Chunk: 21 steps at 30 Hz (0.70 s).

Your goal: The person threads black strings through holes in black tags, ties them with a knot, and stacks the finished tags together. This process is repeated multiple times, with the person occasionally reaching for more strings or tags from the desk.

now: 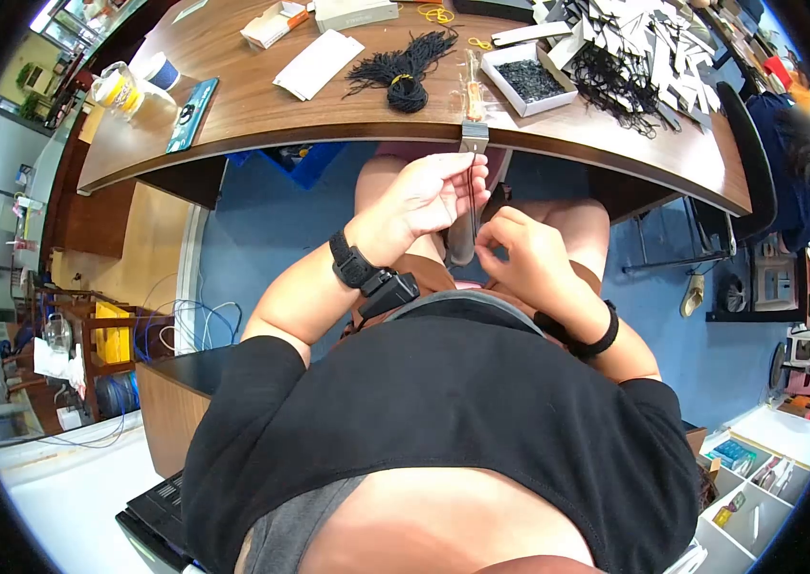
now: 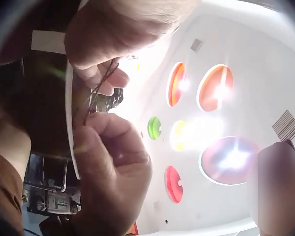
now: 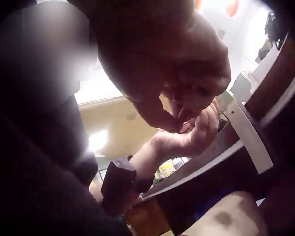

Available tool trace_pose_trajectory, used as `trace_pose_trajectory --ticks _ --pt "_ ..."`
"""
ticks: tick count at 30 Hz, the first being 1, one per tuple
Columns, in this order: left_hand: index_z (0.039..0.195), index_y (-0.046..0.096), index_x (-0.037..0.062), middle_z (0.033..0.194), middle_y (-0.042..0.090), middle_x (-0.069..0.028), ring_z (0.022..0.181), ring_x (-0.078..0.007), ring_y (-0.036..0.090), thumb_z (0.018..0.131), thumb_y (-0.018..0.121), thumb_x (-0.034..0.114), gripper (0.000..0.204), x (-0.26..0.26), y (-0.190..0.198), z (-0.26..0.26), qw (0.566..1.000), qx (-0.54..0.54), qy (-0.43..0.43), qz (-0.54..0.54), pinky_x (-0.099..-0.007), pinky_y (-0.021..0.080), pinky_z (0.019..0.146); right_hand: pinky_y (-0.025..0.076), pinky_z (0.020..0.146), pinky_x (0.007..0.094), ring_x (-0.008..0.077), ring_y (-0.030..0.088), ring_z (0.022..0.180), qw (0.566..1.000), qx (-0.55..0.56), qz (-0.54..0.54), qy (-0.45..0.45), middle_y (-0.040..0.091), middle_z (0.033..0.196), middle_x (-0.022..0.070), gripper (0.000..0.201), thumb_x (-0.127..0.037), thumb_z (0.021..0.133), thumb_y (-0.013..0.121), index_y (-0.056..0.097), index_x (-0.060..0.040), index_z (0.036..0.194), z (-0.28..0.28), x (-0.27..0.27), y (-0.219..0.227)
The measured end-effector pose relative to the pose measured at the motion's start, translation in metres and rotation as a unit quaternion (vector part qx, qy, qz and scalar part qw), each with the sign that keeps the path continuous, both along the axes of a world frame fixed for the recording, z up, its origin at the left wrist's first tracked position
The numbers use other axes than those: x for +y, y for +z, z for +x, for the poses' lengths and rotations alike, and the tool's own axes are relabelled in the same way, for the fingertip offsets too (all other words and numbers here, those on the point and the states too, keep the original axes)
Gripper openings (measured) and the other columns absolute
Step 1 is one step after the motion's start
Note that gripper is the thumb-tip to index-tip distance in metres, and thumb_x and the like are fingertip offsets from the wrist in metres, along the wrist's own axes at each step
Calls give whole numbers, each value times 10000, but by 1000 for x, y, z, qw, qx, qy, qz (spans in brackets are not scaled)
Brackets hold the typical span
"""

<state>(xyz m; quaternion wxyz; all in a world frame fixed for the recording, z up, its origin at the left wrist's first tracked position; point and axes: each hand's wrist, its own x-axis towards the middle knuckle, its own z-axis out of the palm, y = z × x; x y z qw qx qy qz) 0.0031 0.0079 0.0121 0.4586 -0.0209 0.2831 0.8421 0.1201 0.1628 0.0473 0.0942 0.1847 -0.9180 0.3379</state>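
Left hand (image 1: 427, 198): pinching thin, dark cord strands (image 1: 472, 196) | right hand (image 1: 531, 249): pinching lower end | advise: keep strands taut, even

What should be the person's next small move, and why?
Probably the right hand should pull gently on the dark cord, because this hand pinches one part while the left hand holds another part, nearer the table.

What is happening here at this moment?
A person holds a thin dark cord near a metal bracket on the table edge. The left hand grips it near the bracket; the right hand pinches it nearer the body. On the table lie a bundle of black cord, a white box of small dark pieces and a heap of pale strips.
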Motion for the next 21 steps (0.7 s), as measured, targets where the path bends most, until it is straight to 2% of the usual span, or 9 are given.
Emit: trace_pose_trajectory --ticks 3,6,7,9,12,13,14,19,21 --pt "972 582 5 778 578 -23 676 -95 538 934 495 152 175 4 19 9 997 51 50 -38 -241 488 640 484 567 331 233 596 631 996 -45 -79 5 569 732 90 68 -60 711 644 588 -44 745 0 1 -6" --pt "950 579 0 717 531 4 572 -49 440 939 495 153 174 2 24 9 991 129 27 22 -180 381 499 461 552 279 148 571 611 973 -150 -176 27 553 703 68 60 -36 738 638 588 -20 767 -3 4 -9" --pt "934 579 -6 687 507 17 514 -23 351 937 503 145 169 6 30 15 986 153 57 -32 -162 273 438 452 552 262 120 557 616 960 -185 -210 17 546 696 53 56 -35 752 635 586 -12 770 -5 3 -10" --pt "925 581 -8 674 501 23 504 -22 345 932 514 139 161 6 35 21 975 191 80 -74 -163 271 438 430 557 217 53 516 645 930 -241 -278 18 542 709 -1 65 -44 806 619 588 11 792 -10 7 -15" --pt "915 596 -10 663 507 24 494 -18 339 922 534 128 151 7 42 26 956 246 105 -121 -165 257 436 413 535 198 32 495 628 919 -159 -355 -64 572 748 -5 187 -94 821 652 638 5 979 -27 18 -20" --pt "917 600 -10 665 512 23 494 -18 342 920 539 128 151 9 41 29 951 258 109 -127 -164 257 436 397 526 178 19 488 627 886 -103 -443 -90 591 745 -11 240 -108 829 659 644 -7 1045 -31 15 -1" --pt "919 604 -10 667 517 22 495 -19 345 918 543 129 152 9 41 31 947 270 114 -134 -163 256 435 375 511 160 13 478 617 912 -105 -384 -95 608 744 -14 241 -102 838 653 643 -5 1058 -33 18 0" --pt "924 622 -2 673 530 25 495 -18 352 905 567 136 149 12 39 32 952 257 98 -132 -165 259 437 373 524 148 6 480 604 828 -168 -530 -75 611 746 -13 207 -81 847 638 641 8 1034 -40 15 -3" --pt "915 632 -5 664 530 27 517 -21 375 901 572 130 149 11 41 34 946 270 95 -153 -167 277 453 400 543 163 20 503 615 834 -149 -527 -60 613 742 -8 200 -62 848 626 634 9 1035 -43 18 -3"
